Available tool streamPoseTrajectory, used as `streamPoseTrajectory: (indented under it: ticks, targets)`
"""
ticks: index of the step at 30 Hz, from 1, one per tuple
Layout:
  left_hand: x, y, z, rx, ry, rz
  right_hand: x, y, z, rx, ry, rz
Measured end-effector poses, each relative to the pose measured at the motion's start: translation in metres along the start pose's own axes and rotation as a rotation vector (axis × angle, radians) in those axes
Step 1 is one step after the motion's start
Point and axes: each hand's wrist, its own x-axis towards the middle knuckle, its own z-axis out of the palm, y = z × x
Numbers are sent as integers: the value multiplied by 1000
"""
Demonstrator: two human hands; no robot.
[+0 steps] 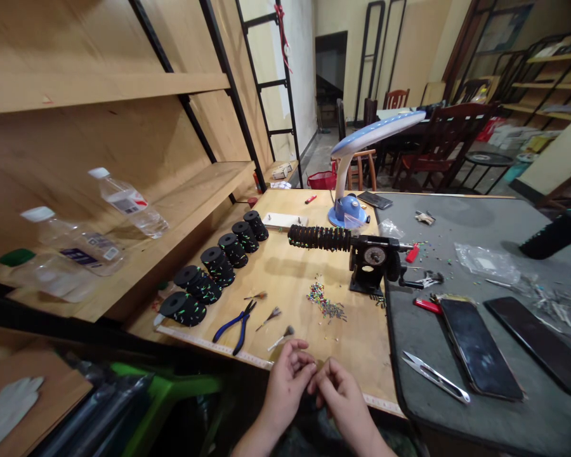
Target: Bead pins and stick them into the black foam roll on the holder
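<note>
My left hand (pixel 289 381) and my right hand (pixel 339 388) meet at the table's front edge, thumbs and fingertips pinched close together. Whatever lies between the fingertips is too small or hidden to make out. Just beyond them lies a small dark-tufted piece with a pale stem (pixel 282 337); two similar tufted pieces (pixel 269 317) (pixel 257 296) lie farther back. Blue-handled pliers (pixel 238 325) rest to the left. Ahead is a pile of small colourful beads (pixel 318 293) beside short dark bits (pixel 335 311).
A black hand-crank winder (pixel 375 259) carries a wound black roll (pixel 320 238). Black spools (pixel 219 263) line the left edge. A blue lamp (pixel 345 212) stands behind. On the grey mat lie thread snips (pixel 435 377), two phones (pixel 480 349) (pixel 540 339) and a plastic bag (pixel 488 261).
</note>
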Motion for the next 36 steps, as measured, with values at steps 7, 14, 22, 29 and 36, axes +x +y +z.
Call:
streamPoseTrajectory:
  ticks: [7,14,22,29,36]
  targets:
    - [-1,4,2,9,18,-3,-1,-6,0,-3,11,19]
    - [1,4,2,-10,12,-17,0,-5,0,-7,3,10]
    - [0,4,2,-13,20,-15,0,-1,-1,-37,0,2]
    - [1,1,0,-17,6,-14,1,2,-1,-47,-15,-3]
    - [2,2,1,-39,15,-14,1,0,-1,-63,-19,9]
